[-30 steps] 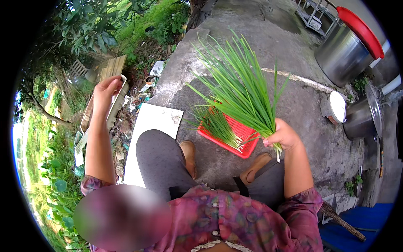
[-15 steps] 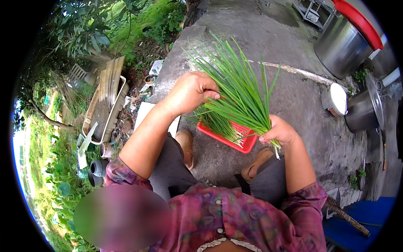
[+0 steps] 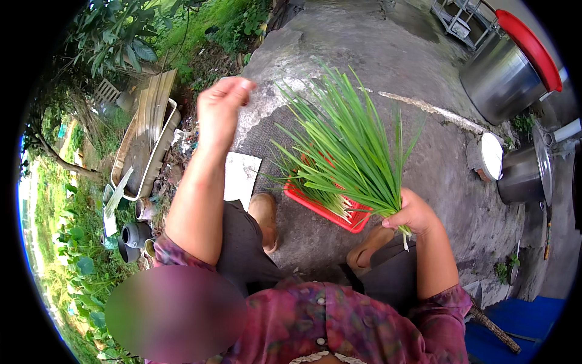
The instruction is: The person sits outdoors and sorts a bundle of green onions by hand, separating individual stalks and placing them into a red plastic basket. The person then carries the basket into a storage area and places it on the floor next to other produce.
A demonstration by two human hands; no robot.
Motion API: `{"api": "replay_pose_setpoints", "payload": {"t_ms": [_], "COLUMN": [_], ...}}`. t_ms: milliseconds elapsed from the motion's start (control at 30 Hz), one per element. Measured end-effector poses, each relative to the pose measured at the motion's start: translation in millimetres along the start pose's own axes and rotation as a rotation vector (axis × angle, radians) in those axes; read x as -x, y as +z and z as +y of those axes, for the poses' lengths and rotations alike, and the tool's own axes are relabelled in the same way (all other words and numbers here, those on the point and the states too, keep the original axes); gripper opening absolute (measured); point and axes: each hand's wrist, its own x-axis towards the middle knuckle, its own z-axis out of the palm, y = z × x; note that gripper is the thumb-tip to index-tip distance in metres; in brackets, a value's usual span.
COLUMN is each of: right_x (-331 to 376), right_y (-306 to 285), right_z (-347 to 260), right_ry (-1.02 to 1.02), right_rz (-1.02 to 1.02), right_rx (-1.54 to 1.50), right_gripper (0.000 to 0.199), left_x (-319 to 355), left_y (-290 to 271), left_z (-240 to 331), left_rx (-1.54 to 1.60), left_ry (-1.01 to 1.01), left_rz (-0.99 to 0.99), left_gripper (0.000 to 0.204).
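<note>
My right hand [image 3: 415, 212] grips a bunch of spring onions [image 3: 357, 145] by the pale root ends. The long green leaves fan up and to the left, over a red plastic basket [image 3: 315, 207]. More spring onions [image 3: 324, 197] lie inside that basket, partly hidden under the held leaves. Off to the left, away from the bunch, my left hand [image 3: 223, 109] is raised with its fingers drawn together. Slight blur keeps me from seeing whether anything small is pinched there.
A white board [image 3: 241, 176] lies on the concrete beside my left shoe [image 3: 263, 221]. At the far right are a large steel pot [image 3: 500, 76] with a red basin [image 3: 530, 48] and a white bucket [image 3: 487, 156]. A long tub [image 3: 148, 139] holds planks at the left.
My left hand has left the leaves and swung left and upward. My right hand still holds the bunch, slightly lower and farther right. The white board shows more fully.
</note>
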Motion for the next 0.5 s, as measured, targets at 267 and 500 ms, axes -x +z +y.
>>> {"api": "replay_pose_setpoints", "payload": {"t_ms": [267,500], "right_x": [3,-1], "right_y": [-3,5], "right_z": [1,-4], "right_ry": [-0.032,-0.027], "right_rz": [-0.047,-0.068], "right_rx": [0.202,0.334], "right_gripper": [0.056,0.052], "left_x": [-56,1], "left_y": [-163,-7], "left_z": [-16,21], "left_rx": [-0.683,-0.509], "left_ry": [-0.047,-0.026], "left_rz": [0.437,-0.658], "left_gripper": [0.066,0.023]}}
